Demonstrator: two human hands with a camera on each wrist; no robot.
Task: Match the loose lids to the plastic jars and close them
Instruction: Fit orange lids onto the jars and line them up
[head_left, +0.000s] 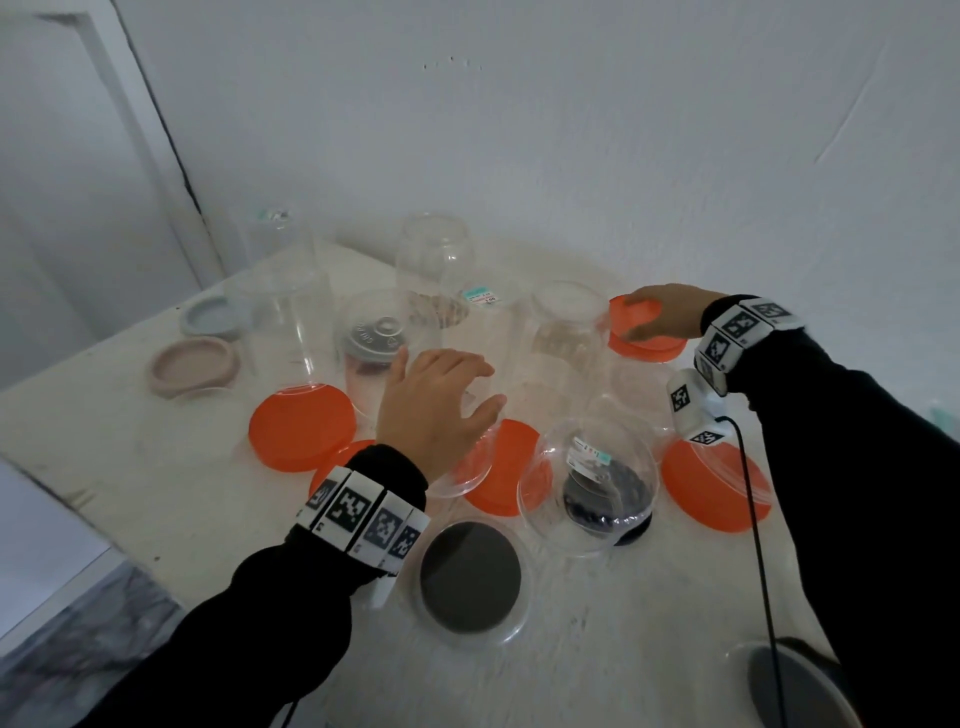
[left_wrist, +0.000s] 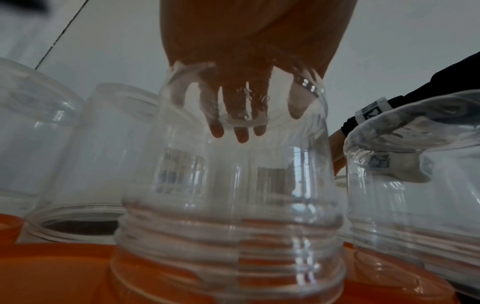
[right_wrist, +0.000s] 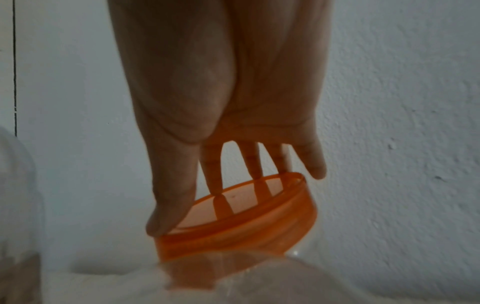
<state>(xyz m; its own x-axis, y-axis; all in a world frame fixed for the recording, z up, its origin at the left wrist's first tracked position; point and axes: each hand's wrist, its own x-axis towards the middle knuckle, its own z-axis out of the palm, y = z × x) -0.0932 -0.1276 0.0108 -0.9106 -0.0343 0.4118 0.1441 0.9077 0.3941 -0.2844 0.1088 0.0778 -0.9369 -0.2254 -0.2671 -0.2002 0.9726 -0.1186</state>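
Observation:
My left hand (head_left: 441, 400) lies on top of an upside-down clear jar (head_left: 470, 462), fingers curled over its base. In the left wrist view the left hand (left_wrist: 241, 107) shows through that jar (left_wrist: 233, 195), whose threaded neck stands on an orange lid (left_wrist: 64, 273). My right hand (head_left: 654, 317) at the back right pinches another orange lid (head_left: 644, 343) between thumb and fingers. The right wrist view shows the right hand (right_wrist: 207, 197) holding this lid (right_wrist: 241, 232) tilted, just above a clear jar's rim (right_wrist: 233, 265).
Several clear jars stand on the white table (head_left: 597, 623), one tall (head_left: 285, 312). Loose orange lids (head_left: 301, 426) (head_left: 717, 483) lie around. A black lid (head_left: 470, 577) sits in front, a grey lid (head_left: 213, 317) and a pink lid (head_left: 195, 364) far left.

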